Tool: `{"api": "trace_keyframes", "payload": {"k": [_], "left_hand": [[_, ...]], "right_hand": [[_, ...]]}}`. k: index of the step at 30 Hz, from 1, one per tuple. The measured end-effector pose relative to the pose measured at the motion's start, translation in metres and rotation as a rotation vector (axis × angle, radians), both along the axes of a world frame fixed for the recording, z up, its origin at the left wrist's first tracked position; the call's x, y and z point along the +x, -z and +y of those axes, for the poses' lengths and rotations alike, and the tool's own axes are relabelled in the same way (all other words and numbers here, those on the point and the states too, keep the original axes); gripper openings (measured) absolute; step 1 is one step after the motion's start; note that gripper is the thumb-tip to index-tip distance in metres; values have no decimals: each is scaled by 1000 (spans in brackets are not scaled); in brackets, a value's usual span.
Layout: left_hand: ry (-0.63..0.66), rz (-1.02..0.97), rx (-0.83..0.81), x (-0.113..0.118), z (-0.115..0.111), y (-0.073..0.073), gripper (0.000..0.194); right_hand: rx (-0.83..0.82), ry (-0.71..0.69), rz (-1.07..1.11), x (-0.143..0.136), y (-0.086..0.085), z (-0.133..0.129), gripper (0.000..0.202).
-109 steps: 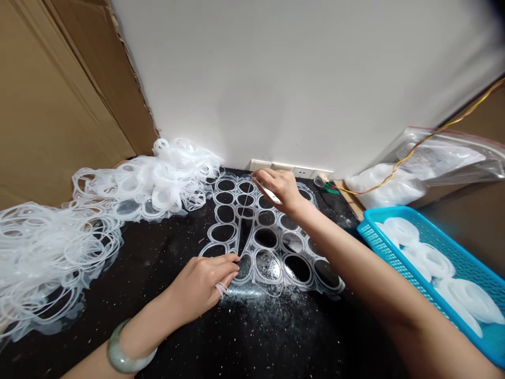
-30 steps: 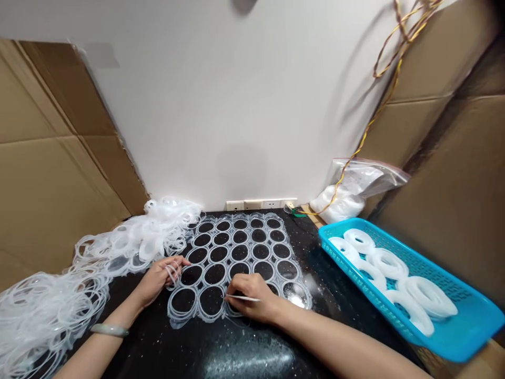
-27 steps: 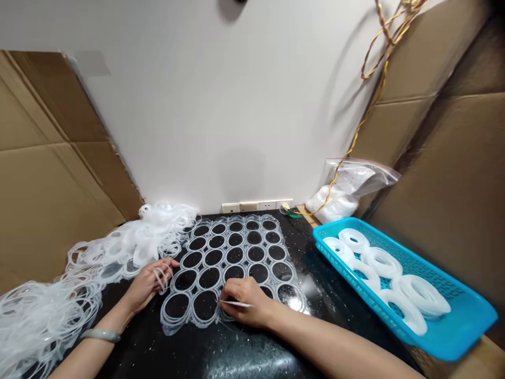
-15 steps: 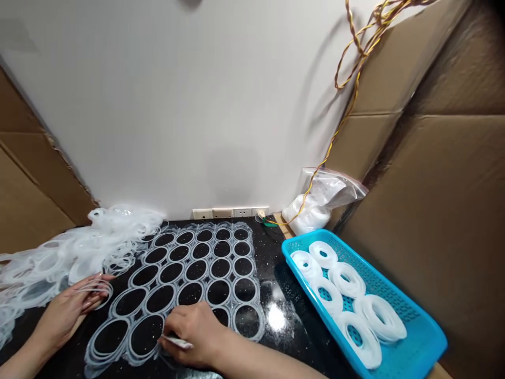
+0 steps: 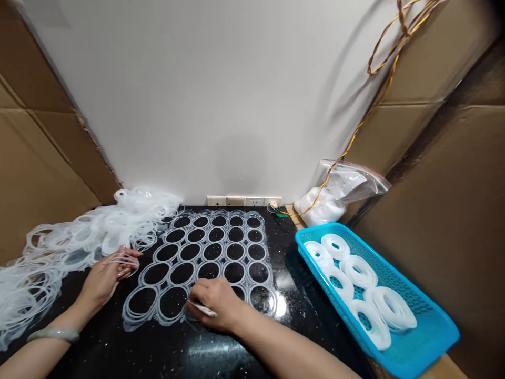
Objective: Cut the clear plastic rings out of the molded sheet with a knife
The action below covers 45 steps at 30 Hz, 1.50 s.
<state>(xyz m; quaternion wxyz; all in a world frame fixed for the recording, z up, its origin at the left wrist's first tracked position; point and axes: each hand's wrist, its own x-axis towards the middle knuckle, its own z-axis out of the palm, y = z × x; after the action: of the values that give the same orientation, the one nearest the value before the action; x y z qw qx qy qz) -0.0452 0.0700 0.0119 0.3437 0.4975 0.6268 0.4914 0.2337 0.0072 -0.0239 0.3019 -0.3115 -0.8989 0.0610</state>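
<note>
A translucent sheet (image 5: 174, 306) of joined rings lies on the black speckled countertop, its round openings in several rows. My right hand (image 5: 213, 304) is closed over the sheet's front row, just right of the second opening. From its fist sticks a slim whitish tool (image 5: 205, 310); its tip is hidden, so its exact kind does not show. To the left of the sheet, my left hand (image 5: 103, 275) holds several thin translucent rings (image 5: 125, 260) looped over its curled fingers. A tangled heap of translucent ring scrap (image 5: 84, 231) lies behind and beside that hand.
A blue plastic basket (image 5: 437, 337) at the right holds several stacks of white rings (image 5: 359, 271). Behind it lies a clear zip bag (image 5: 327, 202) with white contents. Wall sockets (image 5: 254, 201), a twisted yellow-brown cable (image 5: 357, 129) and cardboard walls (image 5: 442, 210) surround the countertop (image 5: 221, 350).
The whole view has shifted, so everything sits further right and slightly higher. Both hands keep nearly the same places beside and on the sheet, with the same holds.
</note>
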Motion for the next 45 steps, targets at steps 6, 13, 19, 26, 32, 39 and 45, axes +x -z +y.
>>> {"api": "trace_keyframes", "payload": {"k": [6,13,19,26,32,39,45], "left_hand": [[181,-117,37,-7,2,8,60],[264,28,147,-8,4,16,58],[397,214,317,-1,-12,7,43],[768,663,458,19,-24,-7,36],[821,828,550,27,-17,2,28],[912,724,563,20,-13,9,28],[929,683,485,22,-13,11,28]], "right_hand": [[-2,-41,48,0,1,-2,15],[-60,-54,135,0,5,-4,12],[-210,37,316,-3,-7,4,9],[-683,202,541,-22,-31,59,26],[-872,232,676,-38,-23,92,40],[-897,156,623,-37,-15,94,38],[-892,183,580,-38,-17,93,36]]}}
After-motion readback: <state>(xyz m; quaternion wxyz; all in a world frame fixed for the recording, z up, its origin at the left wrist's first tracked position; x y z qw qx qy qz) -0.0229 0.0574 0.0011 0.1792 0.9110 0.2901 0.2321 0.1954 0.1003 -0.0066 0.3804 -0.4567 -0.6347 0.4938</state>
